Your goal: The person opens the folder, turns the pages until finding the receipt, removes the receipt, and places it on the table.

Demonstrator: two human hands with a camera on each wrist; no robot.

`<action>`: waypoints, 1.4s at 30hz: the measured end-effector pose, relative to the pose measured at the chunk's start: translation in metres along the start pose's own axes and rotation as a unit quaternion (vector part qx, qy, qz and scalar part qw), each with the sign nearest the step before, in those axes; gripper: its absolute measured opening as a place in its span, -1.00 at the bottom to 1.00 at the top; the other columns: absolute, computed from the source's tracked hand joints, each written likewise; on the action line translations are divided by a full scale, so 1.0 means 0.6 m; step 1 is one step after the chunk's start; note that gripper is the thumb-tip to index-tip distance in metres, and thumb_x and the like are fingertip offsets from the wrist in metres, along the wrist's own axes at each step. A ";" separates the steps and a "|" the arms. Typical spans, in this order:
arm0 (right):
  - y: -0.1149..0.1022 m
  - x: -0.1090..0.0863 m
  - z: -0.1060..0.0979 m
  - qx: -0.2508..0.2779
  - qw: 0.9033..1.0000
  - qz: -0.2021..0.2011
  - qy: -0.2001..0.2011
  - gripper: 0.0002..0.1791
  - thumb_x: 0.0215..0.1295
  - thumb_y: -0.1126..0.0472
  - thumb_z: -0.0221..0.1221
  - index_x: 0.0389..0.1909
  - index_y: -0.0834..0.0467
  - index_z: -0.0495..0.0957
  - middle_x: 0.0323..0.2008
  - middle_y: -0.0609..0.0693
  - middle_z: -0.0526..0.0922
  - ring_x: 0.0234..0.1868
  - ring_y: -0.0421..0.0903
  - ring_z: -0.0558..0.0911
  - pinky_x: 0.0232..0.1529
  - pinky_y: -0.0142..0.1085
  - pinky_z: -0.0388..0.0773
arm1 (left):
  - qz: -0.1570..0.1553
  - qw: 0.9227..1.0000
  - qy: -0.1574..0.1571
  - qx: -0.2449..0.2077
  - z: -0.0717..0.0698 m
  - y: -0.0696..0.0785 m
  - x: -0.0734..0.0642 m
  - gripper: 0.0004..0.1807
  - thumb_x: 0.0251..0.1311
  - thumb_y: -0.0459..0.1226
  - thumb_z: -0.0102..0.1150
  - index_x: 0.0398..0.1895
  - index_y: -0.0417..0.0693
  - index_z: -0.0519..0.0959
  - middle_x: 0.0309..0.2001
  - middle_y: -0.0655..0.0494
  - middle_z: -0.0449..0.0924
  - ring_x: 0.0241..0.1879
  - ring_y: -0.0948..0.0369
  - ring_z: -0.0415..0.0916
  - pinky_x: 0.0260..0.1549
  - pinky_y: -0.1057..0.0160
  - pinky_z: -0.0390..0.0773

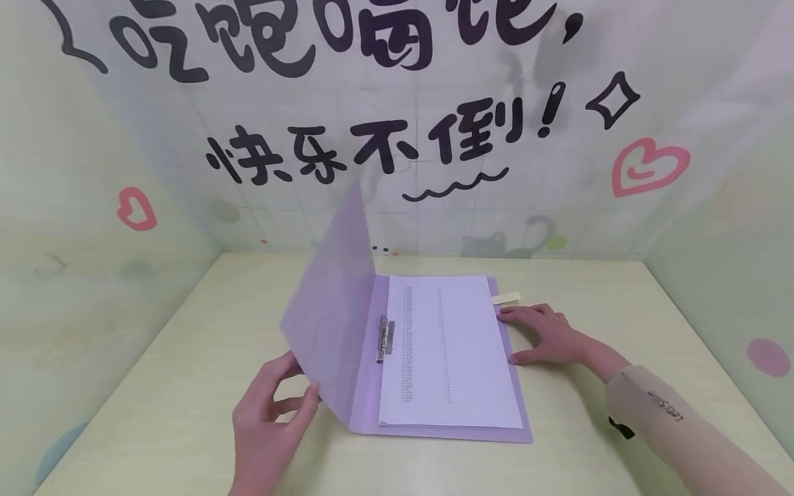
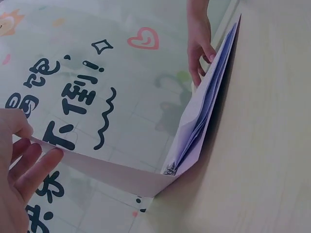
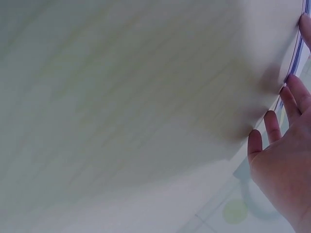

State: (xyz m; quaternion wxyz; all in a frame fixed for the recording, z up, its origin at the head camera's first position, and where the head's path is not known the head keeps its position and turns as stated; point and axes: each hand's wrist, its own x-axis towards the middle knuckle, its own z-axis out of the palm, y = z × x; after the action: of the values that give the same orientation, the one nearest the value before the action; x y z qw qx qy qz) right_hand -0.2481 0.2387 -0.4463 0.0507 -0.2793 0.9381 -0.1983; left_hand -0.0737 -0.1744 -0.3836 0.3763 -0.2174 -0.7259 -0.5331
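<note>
A light purple folder (image 1: 524,434) lies on the table with its front cover (image 1: 331,303) raised and tilted to the left. Along the spine sits a metal clip (image 1: 382,341) beside a stack of printed white paper (image 1: 471,351). A pale yellow tab (image 1: 507,298) sticks out at the right side. My left hand (image 1: 267,406) pinches the free edge of the cover between thumb and fingers, also visible in the left wrist view, where the hand (image 2: 19,179) is partly cut off. With relaxed, spread fingers my right hand (image 1: 548,337) touches the folder's right edge.
The pale wooden table (image 1: 205,386) is enclosed by a back wall sheet (image 1: 279,220) with dark lettering and by side walls. A blue round shape (image 1: 58,451) shows at the left edge. A dark piece (image 1: 622,428) hangs under the right sleeve.
</note>
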 end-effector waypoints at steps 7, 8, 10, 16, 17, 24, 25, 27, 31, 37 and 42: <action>0.002 -0.002 0.000 -0.002 1.000 -0.002 0.002 -0.11 -0.10 -0.30 0.31 0.29 -0.06 0.31 0.35 -0.07 0.30 0.25 0.15 0.20 0.00 0.03 0.15 | 0.002 0.987 0.045 -0.154 -0.030 -0.004 0.015 -0.45 -0.22 -0.88 -0.01 0.01 -0.71 0.32 -0.08 -0.15 0.56 -0.10 0.16 0.55 -0.44 0.31 0.67; 0.003 -0.002 0.000 -0.003 1.000 -0.001 0.002 -0.11 -0.10 -0.31 0.31 0.29 -0.06 0.31 0.35 -0.07 0.30 0.25 0.15 0.20 0.00 0.03 0.15 | -0.001 0.986 0.052 -0.161 -0.035 -0.007 0.016 -0.45 -0.21 -0.88 -0.02 0.02 -0.71 0.31 -0.07 -0.15 0.55 -0.10 0.15 0.55 -0.43 0.30 0.67; 0.003 -0.002 0.000 -0.003 1.000 0.000 0.002 -0.10 -0.10 -0.31 0.31 0.29 -0.06 0.31 0.35 -0.07 0.30 0.25 0.15 0.20 0.00 0.04 0.15 | -0.012 0.981 0.066 -0.181 -0.045 -0.011 0.018 -0.42 -0.19 -0.89 -0.06 0.05 -0.71 0.27 -0.06 -0.16 0.53 -0.10 0.14 0.55 -0.43 0.29 0.67; 0.001 -0.002 -0.001 -0.002 1.000 -0.003 0.000 -0.10 -0.09 -0.31 0.31 0.30 -0.05 0.31 0.35 -0.06 0.29 0.25 0.17 0.20 0.01 0.05 0.15 | -0.040 0.967 0.108 -0.227 -0.072 -0.016 0.024 -0.29 -0.17 -0.91 -0.13 0.21 -0.62 0.17 0.00 -0.19 0.47 -0.13 0.08 0.53 -0.45 0.22 0.68; 0.001 -0.001 -0.001 -0.002 1.000 -0.003 0.000 -0.10 -0.09 -0.30 0.31 0.30 -0.04 0.31 0.35 -0.06 0.29 0.25 0.17 0.20 0.01 0.05 0.15 | -0.043 0.965 0.114 -0.231 -0.076 -0.017 0.025 -0.27 -0.17 -0.91 -0.13 0.22 -0.60 0.16 0.00 -0.20 0.47 -0.14 0.08 0.53 -0.46 0.22 0.68; 0.000 -0.001 -0.002 -0.002 1.000 0.001 -0.002 -0.11 -0.09 -0.29 0.32 0.30 -0.05 0.31 0.35 -0.06 0.29 0.25 0.16 0.19 0.02 0.06 0.15 | -0.059 0.957 0.135 -0.250 -0.101 -0.019 0.031 -0.30 -0.16 -0.91 -0.13 0.20 -0.62 0.18 -0.02 -0.22 0.49 -0.15 0.05 0.54 -0.45 0.16 0.68; 0.000 -0.001 -0.002 -0.001 1.000 0.001 -0.002 -0.11 -0.09 -0.29 0.32 0.30 -0.05 0.31 0.35 -0.07 0.29 0.25 0.16 0.19 0.02 0.06 0.15 | -0.061 0.957 0.136 -0.250 -0.105 -0.020 0.031 -0.32 -0.16 -0.91 -0.12 0.18 -0.63 0.18 -0.02 -0.23 0.50 -0.15 0.04 0.54 -0.45 0.16 0.68; -0.002 -0.001 -0.003 0.001 1.000 0.000 -0.001 -0.11 -0.09 -0.28 0.32 0.30 -0.04 0.31 0.35 -0.06 0.29 0.26 0.17 0.19 0.02 0.08 0.15 | -0.065 0.956 0.138 -0.251 -0.112 -0.020 0.030 -0.34 -0.16 -0.90 -0.09 0.16 -0.65 0.19 -0.03 -0.24 0.51 -0.16 0.04 0.55 -0.43 0.16 0.68; -0.006 0.000 -0.003 0.007 1.000 -0.001 -0.002 -0.11 -0.09 -0.28 0.32 0.30 -0.03 0.31 0.35 -0.05 0.29 0.26 0.17 0.18 0.03 0.11 0.14 | -0.072 0.959 0.144 -0.235 -0.128 -0.021 0.028 -0.37 -0.17 -0.89 -0.04 0.11 -0.69 0.22 -0.02 -0.24 0.52 -0.17 0.07 0.55 -0.34 0.23 0.68; -0.004 0.001 -0.001 0.006 1.000 0.001 -0.004 -0.10 -0.10 -0.29 0.32 0.30 -0.05 0.30 0.36 -0.06 0.28 0.27 0.17 0.18 0.06 0.13 0.13 | -0.154 0.968 0.165 -0.111 -0.155 -0.019 0.025 -0.39 -0.21 -0.87 0.03 0.07 -0.67 0.31 0.06 -0.17 0.45 -0.11 0.17 0.52 -0.17 0.42 0.61; 0.000 0.000 0.001 0.003 1.000 0.002 -0.004 -0.10 -0.09 -0.31 0.30 0.30 -0.06 0.30 0.36 -0.07 0.28 0.27 0.16 0.17 0.05 0.11 0.13 | -0.197 0.969 0.148 -0.034 -0.176 -0.030 0.017 -0.40 -0.20 -0.85 0.05 0.07 -0.62 0.36 0.02 -0.04 0.43 -0.13 0.24 0.51 -0.15 0.49 0.58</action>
State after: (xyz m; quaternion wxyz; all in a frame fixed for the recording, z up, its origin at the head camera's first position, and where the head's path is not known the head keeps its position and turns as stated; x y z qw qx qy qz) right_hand -0.2482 0.2384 -0.4469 0.0560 -0.2781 0.9379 -0.1999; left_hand -0.0597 -0.2803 -0.3714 0.3592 -0.0016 -0.6719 -0.6477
